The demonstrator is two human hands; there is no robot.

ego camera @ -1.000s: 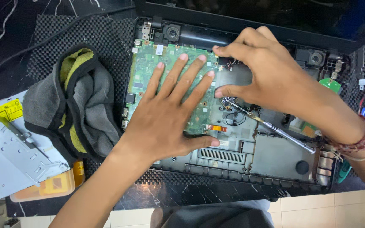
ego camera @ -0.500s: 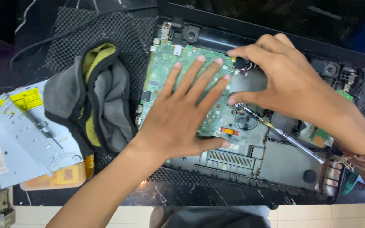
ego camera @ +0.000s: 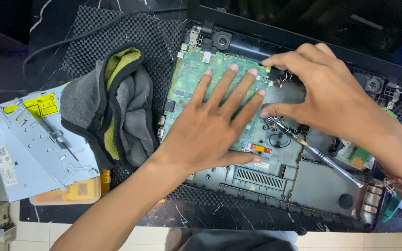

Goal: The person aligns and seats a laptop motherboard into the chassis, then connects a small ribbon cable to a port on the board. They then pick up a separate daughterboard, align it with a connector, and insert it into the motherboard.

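Note:
An opened laptop base (ego camera: 275,186) lies on a black mesh mat, with its green motherboard (ego camera: 189,81) exposed. My left hand (ego camera: 210,130) lies flat on the board, fingers spread and holding nothing. My right hand (ego camera: 331,100) arches over the board's right edge. Its forefinger touches the top corner and its thumb the edge lower down, with a dark grey plate (ego camera: 287,93) between them. Whether they grip anything is unclear. A slim metal screwdriver (ego camera: 324,160) rests slantwise in the chassis under my right wrist.
A grey and yellow cloth (ego camera: 117,107) lies left of the laptop. Further left a silver optical drive (ego camera: 38,139) sits over an orange box (ego camera: 77,193). A black cable (ego camera: 98,30) crosses the top left. The laptop's lid (ego camera: 312,28) stands open at the back.
The view has slid, so everything sits further right in the picture. Both hands stay in the same place on the board, the left flat, the right at the edge.

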